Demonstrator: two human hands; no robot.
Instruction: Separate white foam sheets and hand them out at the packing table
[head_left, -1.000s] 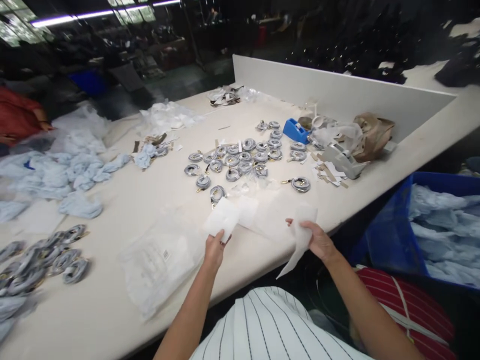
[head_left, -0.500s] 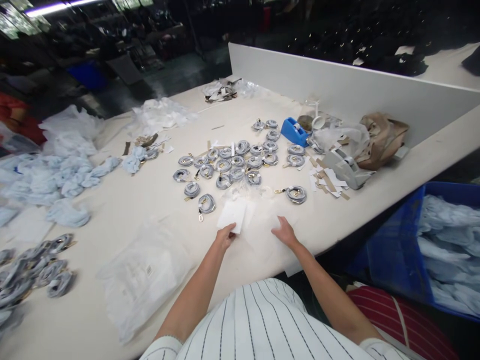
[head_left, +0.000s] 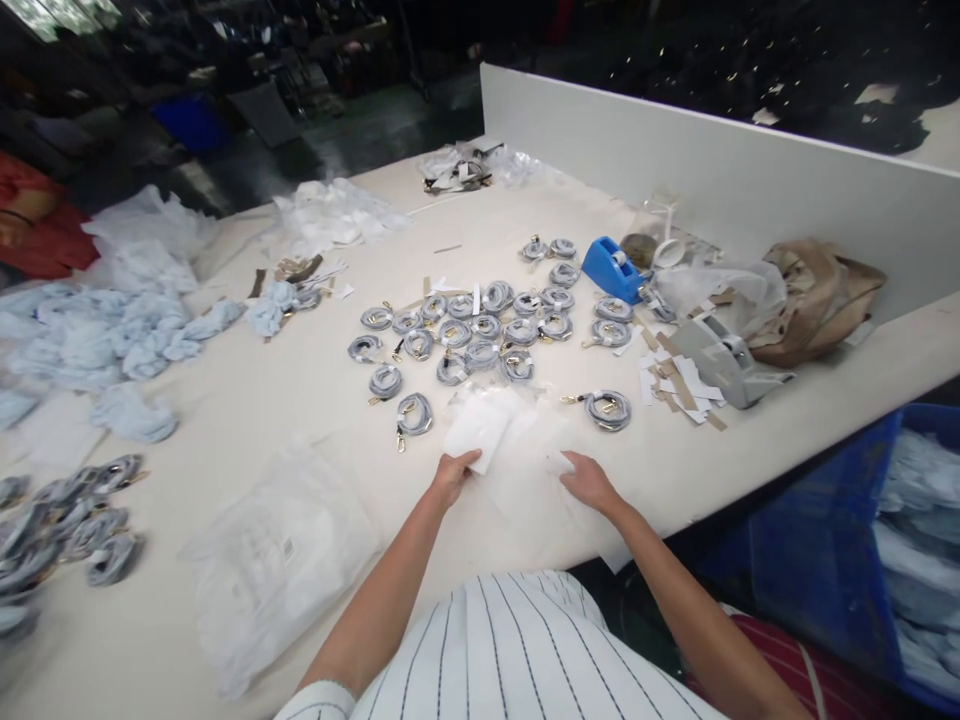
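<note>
Cream-coloured work table (head_left: pixel 315 390) runs under both hands: the left hand (head_left: pixel 450 476) pinches a flat white paper packet (head_left: pixel 478 430), the right hand (head_left: pixel 589 483) lies flat, fingers spread, on thin clear plastic bags (head_left: pixel 536 450). Beyond lie coiled grey cords (head_left: pixel 480 325), a blue tape dispenser (head_left: pixel 611 268), a white divider wall (head_left: pixel 720 185) and a dim workshop.

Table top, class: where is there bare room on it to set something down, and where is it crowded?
Bare table lies between the blue cloth heap and the coiled cords. Another free strip runs along the white wall, past the blue tape dispenser. It is crowded around the cords, at the paper scraps, and where the left hand and right hand press the plastic bags.
</note>
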